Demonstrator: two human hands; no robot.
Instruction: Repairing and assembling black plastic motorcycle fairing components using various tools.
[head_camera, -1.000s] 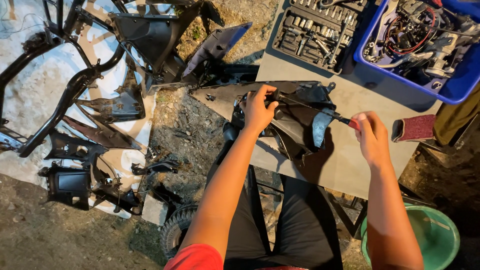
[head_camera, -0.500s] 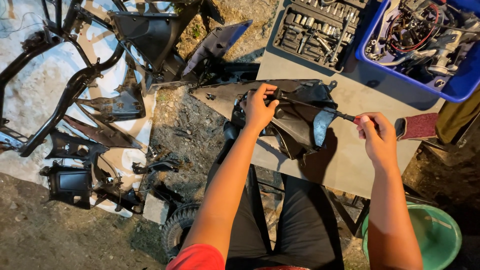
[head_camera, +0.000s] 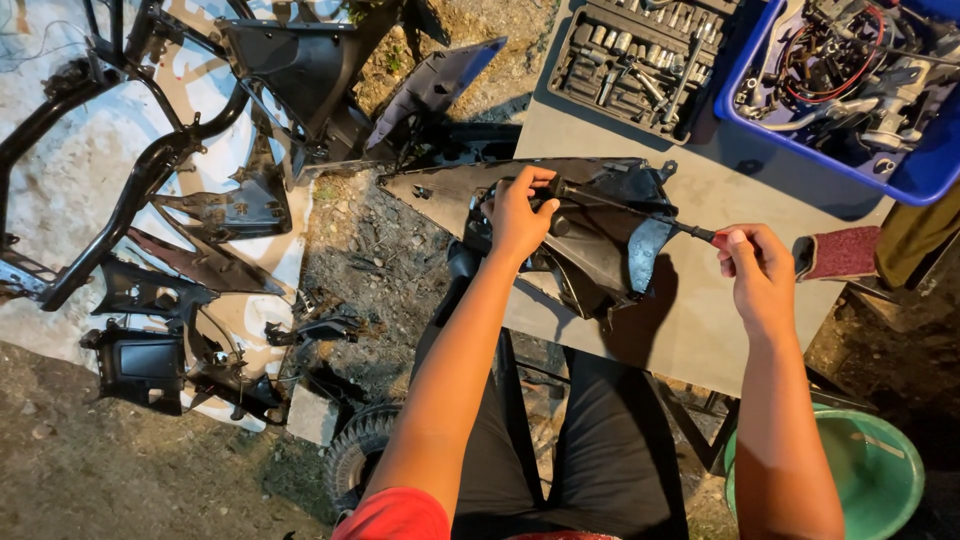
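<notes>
We hold the black fairing panel (head_camera: 585, 235) on the grey table (head_camera: 700, 330), just below the socket set case (head_camera: 640, 55). Our left hand (head_camera: 520, 215) grips the panel's upper edge beside the tool's tip; our right hand (head_camera: 755, 265) is closed round the long screwdriver (head_camera: 640, 212) handle (red, mostly hidden). We judge it best to keep the shaft straight and the panel pinned.
</notes>
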